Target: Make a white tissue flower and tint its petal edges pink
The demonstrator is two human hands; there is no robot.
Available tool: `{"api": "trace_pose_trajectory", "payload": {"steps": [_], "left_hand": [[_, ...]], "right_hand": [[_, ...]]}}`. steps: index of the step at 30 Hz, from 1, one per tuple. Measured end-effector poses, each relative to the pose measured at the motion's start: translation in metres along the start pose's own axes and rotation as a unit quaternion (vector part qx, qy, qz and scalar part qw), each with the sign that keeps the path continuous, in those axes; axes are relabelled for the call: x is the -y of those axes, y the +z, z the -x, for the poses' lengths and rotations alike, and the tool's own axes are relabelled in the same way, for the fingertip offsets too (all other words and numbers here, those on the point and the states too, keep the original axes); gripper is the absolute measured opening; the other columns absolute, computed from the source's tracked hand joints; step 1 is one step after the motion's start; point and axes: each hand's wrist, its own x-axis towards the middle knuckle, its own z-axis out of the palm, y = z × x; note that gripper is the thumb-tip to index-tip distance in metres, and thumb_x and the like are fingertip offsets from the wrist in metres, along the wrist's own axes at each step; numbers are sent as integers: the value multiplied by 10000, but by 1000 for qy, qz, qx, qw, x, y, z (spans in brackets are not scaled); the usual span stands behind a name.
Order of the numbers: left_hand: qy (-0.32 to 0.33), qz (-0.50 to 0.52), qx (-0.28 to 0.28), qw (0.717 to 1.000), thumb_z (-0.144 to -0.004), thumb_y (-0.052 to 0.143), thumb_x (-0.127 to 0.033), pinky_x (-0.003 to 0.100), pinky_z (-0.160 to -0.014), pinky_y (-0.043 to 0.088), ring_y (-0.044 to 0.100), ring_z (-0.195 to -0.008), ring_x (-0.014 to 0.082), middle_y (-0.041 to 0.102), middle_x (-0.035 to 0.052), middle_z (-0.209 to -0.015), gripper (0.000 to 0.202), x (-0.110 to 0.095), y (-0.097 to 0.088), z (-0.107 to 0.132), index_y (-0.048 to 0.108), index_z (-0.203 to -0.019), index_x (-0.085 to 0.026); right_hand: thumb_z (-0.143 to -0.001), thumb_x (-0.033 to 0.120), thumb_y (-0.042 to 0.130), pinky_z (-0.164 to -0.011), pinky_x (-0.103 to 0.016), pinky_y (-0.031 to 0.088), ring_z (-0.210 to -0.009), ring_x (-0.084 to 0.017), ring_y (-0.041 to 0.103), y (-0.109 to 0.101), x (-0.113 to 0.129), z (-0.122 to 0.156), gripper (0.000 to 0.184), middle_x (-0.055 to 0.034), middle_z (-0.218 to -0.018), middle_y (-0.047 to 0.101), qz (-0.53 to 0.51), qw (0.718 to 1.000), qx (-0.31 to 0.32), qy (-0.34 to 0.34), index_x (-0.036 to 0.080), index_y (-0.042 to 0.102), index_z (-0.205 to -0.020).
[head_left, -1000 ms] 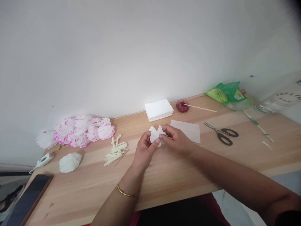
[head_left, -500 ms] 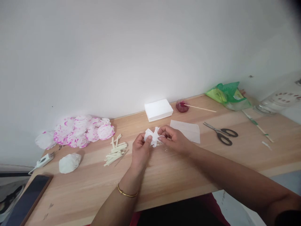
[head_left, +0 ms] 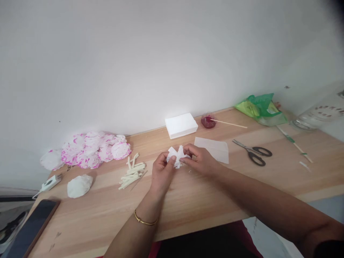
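Both my hands meet over the middle of the wooden table [head_left: 193,200]. Between them is a small bunched white tissue piece [head_left: 176,156], gathered at its centre and fanned out at the ends. My left hand [head_left: 161,172], with a gold bangle on its wrist, pinches the tissue's left side with thumb and fingers. My right hand [head_left: 200,159] pinches its right side. A flat white tissue sheet [head_left: 213,148] lies just right of my right hand, and a white tissue stack [head_left: 181,125] sits behind, near the wall.
Pink-and-white tissue flowers [head_left: 91,148] lie at the back left, with a white tissue ball [head_left: 79,185], cream sticks [head_left: 133,170], a white gadget [head_left: 48,184] and a phone [head_left: 32,227]. To the right are scissors [head_left: 254,152], a red dish [head_left: 208,122] with a skewer, a green bag [head_left: 260,107], and green-wrapped sticks [head_left: 294,143].
The tissue piece went from a flat bow shape to a more crumpled bunch as my fingers worked it. Both hands stayed at the same spot on the table.
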Motion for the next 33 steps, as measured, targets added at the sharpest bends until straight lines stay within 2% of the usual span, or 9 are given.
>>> {"api": "trace_pose_trajectory", "payload": {"steps": [4,8,13,17,22,27,33], "left_hand": [[20,-72,10,997,-796,619,-378,221,-634,390,502,-639,114,603,-5,-720,210,-2,1,2,620,-819,-169],[58,-144,11,988,-805,603,-347,226,-640,384,510,-658,126,613,-3,-720,168,-8,3,6,635,-813,-182],[40,-115,-14,992,-811,594,-374,232,-649,393,517,-661,131,619,-1,-729,197,-5,-1,3,628,-837,-182],[25,-80,-8,996,-792,620,-387,227,-641,396,516,-660,125,617,-1,-751,218,0,-1,0,616,-855,-178],[54,-136,-45,988,-766,650,-378,232,-647,383,499,-672,127,587,0,-738,209,-4,1,3,604,-805,-178],[37,-157,-51,986,-781,628,-407,229,-622,366,498,-647,129,590,-12,-697,223,-6,1,5,612,-776,-184],[49,-179,-53,981,-825,573,-414,230,-611,363,494,-634,127,572,-17,-682,233,-3,1,6,594,-777,-187]], "right_hand": [[-813,393,594,-639,-252,373,-710,-145,487,0,0,0,204,12,-760,571,-2,1000,11,-19,196,567,-855],[-888,373,484,-646,-258,374,-703,-145,503,0,-2,-1,219,0,-760,580,-10,999,-18,-25,187,579,-824],[-905,374,456,-639,-247,390,-712,-146,519,-1,-2,-1,232,-1,-778,587,-54,998,-13,-3,195,593,-850],[-902,378,455,-633,-244,380,-706,-143,511,-2,-2,-1,237,2,-770,581,-44,999,-17,-7,195,579,-819],[-893,353,472,-611,-249,352,-640,-131,454,1,-1,2,231,14,-675,500,17,998,-20,-65,201,499,-722],[-895,336,469,-627,-257,357,-655,-137,465,4,2,5,203,5,-704,523,34,994,-4,-108,212,472,-735],[-879,375,501,-629,-248,368,-658,-131,465,4,3,5,220,21,-689,493,1,998,-16,-55,207,463,-743]]}}
